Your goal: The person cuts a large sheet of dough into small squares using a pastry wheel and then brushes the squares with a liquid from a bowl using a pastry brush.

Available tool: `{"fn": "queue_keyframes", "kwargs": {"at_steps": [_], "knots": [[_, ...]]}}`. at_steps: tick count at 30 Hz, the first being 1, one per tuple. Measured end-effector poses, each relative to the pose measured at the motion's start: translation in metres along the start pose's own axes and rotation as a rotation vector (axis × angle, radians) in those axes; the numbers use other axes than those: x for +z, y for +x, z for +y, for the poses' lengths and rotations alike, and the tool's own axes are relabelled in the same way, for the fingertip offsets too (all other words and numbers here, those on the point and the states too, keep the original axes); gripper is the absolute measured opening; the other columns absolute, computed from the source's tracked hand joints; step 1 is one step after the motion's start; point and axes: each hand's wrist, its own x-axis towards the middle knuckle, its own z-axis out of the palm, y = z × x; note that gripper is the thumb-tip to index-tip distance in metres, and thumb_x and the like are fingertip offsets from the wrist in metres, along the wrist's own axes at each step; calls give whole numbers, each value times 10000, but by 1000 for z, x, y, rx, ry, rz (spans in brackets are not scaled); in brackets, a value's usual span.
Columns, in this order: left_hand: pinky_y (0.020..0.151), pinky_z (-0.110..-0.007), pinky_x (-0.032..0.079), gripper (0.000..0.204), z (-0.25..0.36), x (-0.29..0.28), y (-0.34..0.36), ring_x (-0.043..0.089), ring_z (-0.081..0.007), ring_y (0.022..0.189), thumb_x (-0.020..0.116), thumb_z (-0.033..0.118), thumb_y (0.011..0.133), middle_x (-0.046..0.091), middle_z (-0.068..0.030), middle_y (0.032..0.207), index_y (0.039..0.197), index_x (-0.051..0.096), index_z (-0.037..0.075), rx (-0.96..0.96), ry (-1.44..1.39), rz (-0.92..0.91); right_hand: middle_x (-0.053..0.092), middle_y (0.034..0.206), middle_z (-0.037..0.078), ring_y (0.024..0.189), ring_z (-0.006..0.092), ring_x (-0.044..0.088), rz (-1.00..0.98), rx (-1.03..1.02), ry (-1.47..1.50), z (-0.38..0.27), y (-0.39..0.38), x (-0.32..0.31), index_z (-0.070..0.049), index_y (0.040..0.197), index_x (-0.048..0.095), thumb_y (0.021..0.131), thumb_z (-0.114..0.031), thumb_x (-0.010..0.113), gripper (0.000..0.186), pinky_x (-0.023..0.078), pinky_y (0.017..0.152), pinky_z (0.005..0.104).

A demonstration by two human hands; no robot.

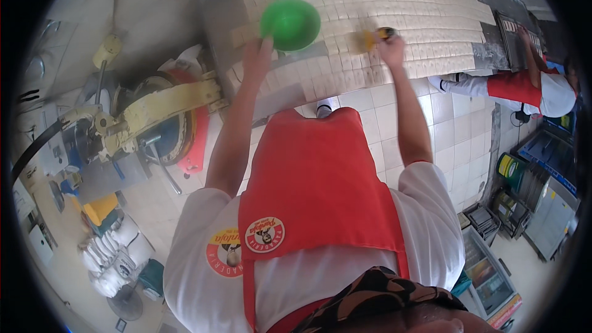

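Observation:
Rows of pale, pricked dough pieces (431, 12) lie closely side by side across a long grey table (220, 21). Over their left part, my left hand (259, 51) grips a round green bowl (291, 23) by its near-left rim; what the bowl holds cannot be made out. Farther right, my right hand (392, 50) is closed round the dark-ended handle of a brush (370, 40) with a yellowish head. The brush head is smeared by motion, low over the dough pieces.
A cream-coloured machine (166, 102) with a large bowl stands left of the table. At the table's right end a co-worker (524, 89) in a red apron reaches toward a dark tray (515, 34). White sacks (114, 259) lie at lower left; a glass-topped case (490, 271) stands at lower right.

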Motion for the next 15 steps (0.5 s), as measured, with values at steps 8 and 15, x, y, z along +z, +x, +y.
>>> {"fn": "queue_keyframes", "kwargs": {"at_steps": [8, 15], "knots": [[765, -380, 483, 458, 16, -23, -26, 627, -245, 805, 561, 394, 997, 678, -149, 844, 1022, 700, -42, -188, -102, 80, 648, 941, 187, 792, 388, 674, 169, -164, -788, 80, 27, -67, -115, 1069, 688, 946, -213, 625, 170, 550, 642, 510], [657, -321, 420, 426, -2, -14, -32, 535, -126, 726, 578, 335, 1020, 624, -52, 780, 945, 684, -71, -179, -103, 49, 680, 899, 119, 804, 271, 685, -176, -155, 97, -62, -76, 30, -127, 1122, 733, 864, -162, 760, 262, 565, 700, 383]]}}
